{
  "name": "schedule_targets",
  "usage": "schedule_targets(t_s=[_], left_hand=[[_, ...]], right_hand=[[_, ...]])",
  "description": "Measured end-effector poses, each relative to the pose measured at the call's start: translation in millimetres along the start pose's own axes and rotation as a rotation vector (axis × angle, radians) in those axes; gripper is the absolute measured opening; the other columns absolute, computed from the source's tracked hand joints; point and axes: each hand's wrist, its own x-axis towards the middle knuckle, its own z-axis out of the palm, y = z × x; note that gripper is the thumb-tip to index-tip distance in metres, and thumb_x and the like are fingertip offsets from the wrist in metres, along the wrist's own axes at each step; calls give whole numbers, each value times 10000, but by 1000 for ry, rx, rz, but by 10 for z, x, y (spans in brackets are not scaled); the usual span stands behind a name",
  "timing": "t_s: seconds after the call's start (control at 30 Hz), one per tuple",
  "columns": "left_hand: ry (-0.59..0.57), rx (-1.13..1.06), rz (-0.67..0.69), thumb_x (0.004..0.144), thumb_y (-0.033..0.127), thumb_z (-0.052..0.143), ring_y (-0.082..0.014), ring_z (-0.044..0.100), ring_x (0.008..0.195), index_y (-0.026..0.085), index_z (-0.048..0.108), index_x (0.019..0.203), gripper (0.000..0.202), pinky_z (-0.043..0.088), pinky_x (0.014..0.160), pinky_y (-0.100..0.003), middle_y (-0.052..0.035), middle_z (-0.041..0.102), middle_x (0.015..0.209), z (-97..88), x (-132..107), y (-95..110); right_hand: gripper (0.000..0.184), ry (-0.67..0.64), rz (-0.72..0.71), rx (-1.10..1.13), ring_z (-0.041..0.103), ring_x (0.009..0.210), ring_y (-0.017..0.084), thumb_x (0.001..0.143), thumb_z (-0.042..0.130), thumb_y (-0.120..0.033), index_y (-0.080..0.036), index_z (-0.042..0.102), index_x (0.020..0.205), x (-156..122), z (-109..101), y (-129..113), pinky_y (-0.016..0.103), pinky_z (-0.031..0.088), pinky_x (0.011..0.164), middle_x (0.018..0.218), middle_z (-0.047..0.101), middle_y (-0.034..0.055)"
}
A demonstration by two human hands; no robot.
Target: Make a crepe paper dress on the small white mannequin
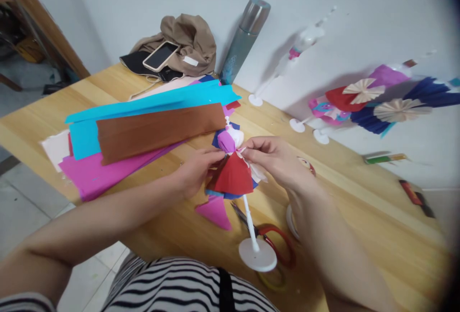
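Observation:
Before me a small white mannequin (236,135) on a stand lies or leans with its round base (258,254) toward me. It wears a red paper skirt (232,175) with blue layers under it and a purple paper piece (226,142) on the chest. My left hand (194,170) is closed at the left of the waist, its fingertips gripping the paper dress. On the other side, my right hand (269,158) pinches a pale paper strip at the waist; its fingertips partly cover it. Scissors (276,242) with red-orange handles lie behind the stand.
Folded blue crepe paper (84,139), brown paper (161,132) and magenta paper (97,178) are stacked at left. Behind them are a brown cloth bag (190,39), a phone (161,56) and a thermos (246,39). Several dressed mannequins (354,96) stand by the wall; a roll of tape (292,221) is beside my right forearm.

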Motion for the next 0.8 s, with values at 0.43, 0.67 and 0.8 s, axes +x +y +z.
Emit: schedule_targets(t_s=[0.43,0.67,0.8], left_hand=[[25,-133,-73,562,233,860,-180,655,723,121,710,837,333,510,706,-302,-77,725,817,-6,27,-38],[26,-116,-121,569,214,830,-168,655,699,124,710,833,304,503,677,-281,-69,730,797,-13,13,-19],[53,-131,-126,562,196,822,-161,649,677,119,708,828,300,493,657,-272,-64,725,777,9,29,-19]], right_hand=[[240,67,-17,88,496,540,118,624,745,-426,-195,686,653,41,-86,67,257,383,511,618,642,9],[231,128,-78,23,416,547,104,693,729,-427,-205,679,651,158,-305,293,265,330,533,599,561,-14],[246,136,-62,-13,403,538,103,691,722,-434,-193,681,659,245,-384,450,274,305,520,591,552,-9]])
